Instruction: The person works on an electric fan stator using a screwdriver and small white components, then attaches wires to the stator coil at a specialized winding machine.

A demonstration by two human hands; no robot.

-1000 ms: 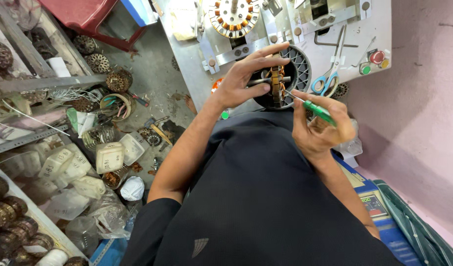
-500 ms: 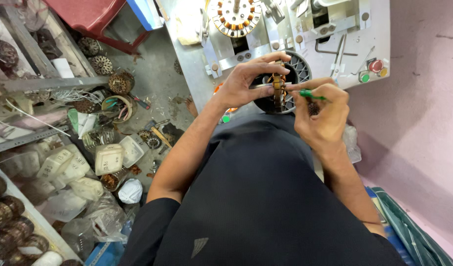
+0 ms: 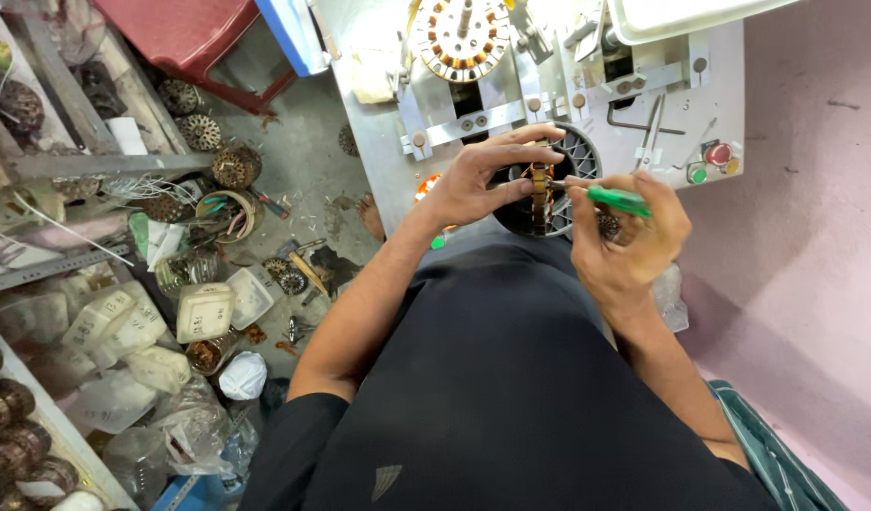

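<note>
My left hand (image 3: 483, 175) grips a round motor stator (image 3: 541, 194) with copper windings, held on edge in front of a black slotted ring (image 3: 579, 163) on the metal workbench (image 3: 378, 142). My right hand (image 3: 634, 237) is closed on a green-handled screwdriver (image 3: 617, 200), its tip pointing left at the stator. A black shirt fills the lower part of the view.
A second stator on a winding jig (image 3: 459, 38) sits at the bench's far side. Red and green buttons (image 3: 710, 161) and a hex key (image 3: 639, 123) lie at right. The floor at left holds plastic containers (image 3: 203, 310), old stators (image 3: 235, 166), a red stool (image 3: 184, 38) and shelving.
My right hand has moved in closer to the stator and brought the screwdriver tip up to it. The left hand keeps its hold.
</note>
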